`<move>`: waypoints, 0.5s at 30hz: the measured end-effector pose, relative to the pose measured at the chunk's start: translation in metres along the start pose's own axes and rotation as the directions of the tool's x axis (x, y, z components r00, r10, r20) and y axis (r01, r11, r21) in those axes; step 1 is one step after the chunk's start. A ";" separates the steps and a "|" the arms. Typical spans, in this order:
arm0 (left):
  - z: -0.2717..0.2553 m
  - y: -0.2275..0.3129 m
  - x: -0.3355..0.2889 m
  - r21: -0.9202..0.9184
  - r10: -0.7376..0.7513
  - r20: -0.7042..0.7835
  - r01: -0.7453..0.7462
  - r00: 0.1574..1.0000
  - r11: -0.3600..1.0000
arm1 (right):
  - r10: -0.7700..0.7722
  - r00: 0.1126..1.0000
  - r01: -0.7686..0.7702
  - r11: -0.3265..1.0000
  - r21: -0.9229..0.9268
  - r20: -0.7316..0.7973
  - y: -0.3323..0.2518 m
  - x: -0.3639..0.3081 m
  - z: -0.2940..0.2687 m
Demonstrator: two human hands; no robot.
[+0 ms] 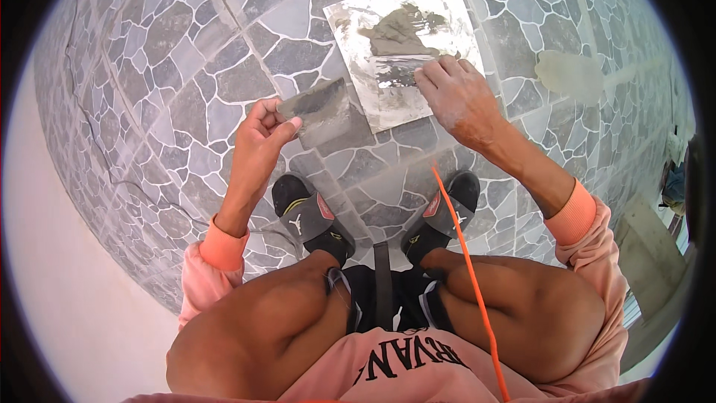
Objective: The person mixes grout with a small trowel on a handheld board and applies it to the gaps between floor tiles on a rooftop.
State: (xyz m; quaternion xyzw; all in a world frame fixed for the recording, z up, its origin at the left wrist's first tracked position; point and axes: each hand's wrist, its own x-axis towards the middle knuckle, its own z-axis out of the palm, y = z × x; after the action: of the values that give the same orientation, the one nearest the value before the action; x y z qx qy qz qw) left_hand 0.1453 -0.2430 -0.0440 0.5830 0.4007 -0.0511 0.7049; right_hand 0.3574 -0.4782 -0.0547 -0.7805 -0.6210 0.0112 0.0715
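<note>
My left hand [261,134] pinches the edge of a thin, flat grey plate [321,116], smeared with grey paste, between thumb and fingers. Its exact kind does not show. To its right, a white board [464,19] lies on the floor, carrying a mound of grey mortar [399,31]. Over the board's near right part, my right hand [459,97] is closed on a wide, shiny scraper blade [395,72]. The blade lies at the near side of the mortar, and my fingers cover its right end.
My feet in dark slides [306,213] stand on the stone-patterned floor [179,37]. An orange cord [473,276] hangs before my body. A thin dark cable [104,157] runs along the left. A pale damp patch [570,75] marks the floor at right; a greyish panel [649,254] stands nearer.
</note>
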 end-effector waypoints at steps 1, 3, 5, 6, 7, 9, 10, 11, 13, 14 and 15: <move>0.000 0.002 0.001 0.012 -0.009 -0.011 0.009 1.000 1.000 | -0.027 0.999 0.027 1.000 -0.002 0.029 0.000 -0.002 0.006; 0.004 0.008 0.001 -0.019 0.008 0.004 -0.008 1.000 1.000 | -0.054 0.997 0.055 0.998 -0.008 0.055 0.017 -0.006 0.007; -0.002 0.006 -0.007 -0.040 -0.009 -0.010 0.008 1.000 0.999 | 0.056 0.998 -0.059 0.990 0.127 0.028 0.034 0.013 -0.008; -0.006 0.006 -0.009 -0.025 -0.017 -0.016 0.017 1.000 1.000 | 0.157 0.984 -0.168 0.976 0.136 0.084 0.042 0.029 -0.014; -0.007 0.007 -0.006 -0.017 -0.015 -0.009 0.015 1.000 1.000 | 0.263 0.955 -0.280 0.952 0.120 0.139 0.056 0.044 -0.023; -0.007 0.006 -0.007 -0.021 -0.015 -0.008 0.014 1.000 1.000 | 0.270 0.925 -0.332 0.916 0.224 0.266 0.093 0.074 -0.027; -0.007 0.006 -0.007 -0.021 -0.016 -0.007 0.016 1.000 1.000 | 0.253 0.941 -0.290 0.945 0.151 0.223 0.120 0.083 -0.011; -0.006 0.007 -0.007 -0.025 -0.010 -0.003 0.010 1.000 1.000 | 0.231 0.956 -0.247 0.966 0.074 0.182 0.146 0.092 0.006; -0.012 0.005 -0.017 -0.019 -0.007 -0.026 0.007 1.000 1.000 | 0.235 0.894 -0.285 0.955 0.080 0.382 0.163 0.131 0.024; -0.013 0.003 -0.021 -0.024 -0.005 -0.030 0.004 1.000 1.000 | 0.229 0.896 -0.278 0.957 0.078 0.381 0.163 0.145 0.028; -0.014 0.001 -0.024 -0.038 -0.011 -0.048 0.009 0.999 0.999 | 0.214 0.870 -0.230 0.973 -0.019 0.444 0.163 0.158 0.031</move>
State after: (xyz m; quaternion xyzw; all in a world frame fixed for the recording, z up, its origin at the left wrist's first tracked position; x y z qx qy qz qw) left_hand 0.1227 -0.2401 -0.0277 0.5686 0.4213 -0.0328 0.7058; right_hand 0.5483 -0.3579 -0.0952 -0.8221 -0.5269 0.2073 -0.0601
